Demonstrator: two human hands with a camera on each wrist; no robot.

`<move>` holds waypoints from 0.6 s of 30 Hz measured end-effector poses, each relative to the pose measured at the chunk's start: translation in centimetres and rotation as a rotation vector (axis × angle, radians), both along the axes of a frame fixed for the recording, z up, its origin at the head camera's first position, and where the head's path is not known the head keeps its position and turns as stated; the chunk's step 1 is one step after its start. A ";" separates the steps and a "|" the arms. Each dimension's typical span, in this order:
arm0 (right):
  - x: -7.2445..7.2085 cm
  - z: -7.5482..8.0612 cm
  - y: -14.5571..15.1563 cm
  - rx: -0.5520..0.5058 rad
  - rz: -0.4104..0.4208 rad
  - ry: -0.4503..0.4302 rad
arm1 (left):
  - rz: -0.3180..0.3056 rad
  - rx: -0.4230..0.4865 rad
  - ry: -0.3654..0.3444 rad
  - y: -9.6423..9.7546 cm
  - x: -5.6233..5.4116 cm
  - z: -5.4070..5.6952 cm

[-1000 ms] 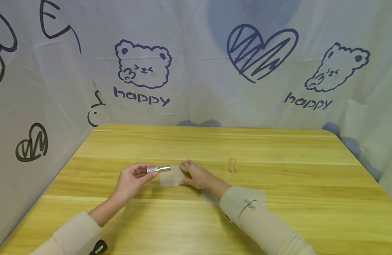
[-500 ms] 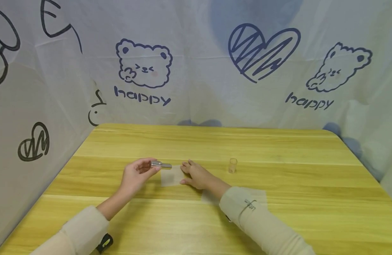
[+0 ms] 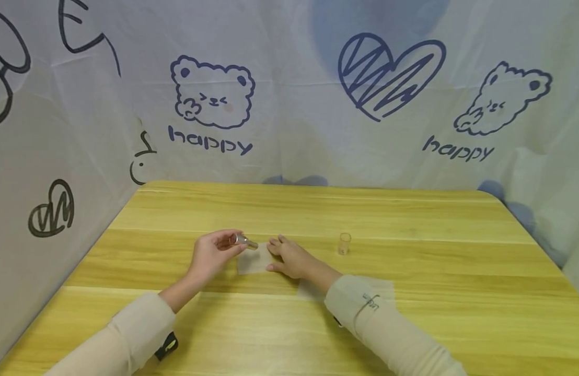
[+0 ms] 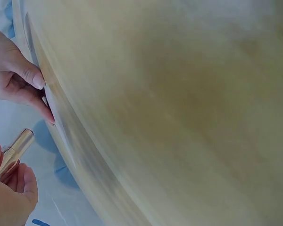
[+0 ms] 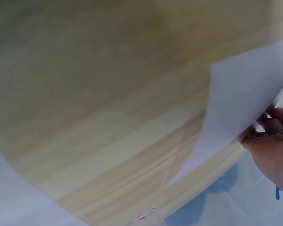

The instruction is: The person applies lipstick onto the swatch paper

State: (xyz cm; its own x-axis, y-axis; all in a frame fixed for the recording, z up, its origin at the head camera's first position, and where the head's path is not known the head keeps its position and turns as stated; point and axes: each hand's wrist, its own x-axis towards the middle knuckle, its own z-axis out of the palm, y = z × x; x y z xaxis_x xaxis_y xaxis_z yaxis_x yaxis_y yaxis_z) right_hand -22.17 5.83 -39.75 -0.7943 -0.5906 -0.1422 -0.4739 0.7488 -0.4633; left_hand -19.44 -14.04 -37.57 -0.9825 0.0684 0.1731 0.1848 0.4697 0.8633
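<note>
My left hand (image 3: 213, 256) pinches a shiny metallic lipstick tube (image 3: 243, 241) between thumb and fingers, its narrow end pointing right and slightly down over a small white sheet of paper (image 3: 251, 262). In the left wrist view, the tube (image 4: 21, 143) looks gold-toned and sticks up out of the fingers. My right hand (image 3: 291, 259) lies on the right side of that sheet with fingers spread, pressing it to the table. The right wrist view shows the same sheet (image 5: 245, 89) beside the fingertips. Whether the tube touches the paper is hard to tell.
A clear cap (image 3: 344, 244) with an orange tint stands upright right of my right hand. Another thin white sheet (image 3: 381, 289) lies partly under my right sleeve. The wooden table (image 3: 435, 324) ends at a printed cloth backdrop (image 3: 299, 130).
My left hand has moved right and slightly away from me, bringing the lipstick tube over the paper. The tube's narrow end now tips further down. My right hand has stayed put.
</note>
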 end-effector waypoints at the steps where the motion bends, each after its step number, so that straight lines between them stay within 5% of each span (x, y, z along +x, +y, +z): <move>1: 0.0 0.0 0.0 0.001 -0.001 -0.003 | 0.001 -0.014 0.004 0.1 -0.1 0.0; 18: 0.1 0.3 0.0 0.006 0.005 0.008 | -0.082 -0.159 0.091 1.1 -1.7 0.1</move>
State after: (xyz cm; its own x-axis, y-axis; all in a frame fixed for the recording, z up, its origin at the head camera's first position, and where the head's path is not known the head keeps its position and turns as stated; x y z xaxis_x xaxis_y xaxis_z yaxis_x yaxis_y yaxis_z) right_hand -22.09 5.88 -39.46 -0.7923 -0.5940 -0.1397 -0.4813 0.7491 -0.4552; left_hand -21.14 -12.90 -37.47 -0.9533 0.1810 0.2416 0.3019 0.5790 0.7574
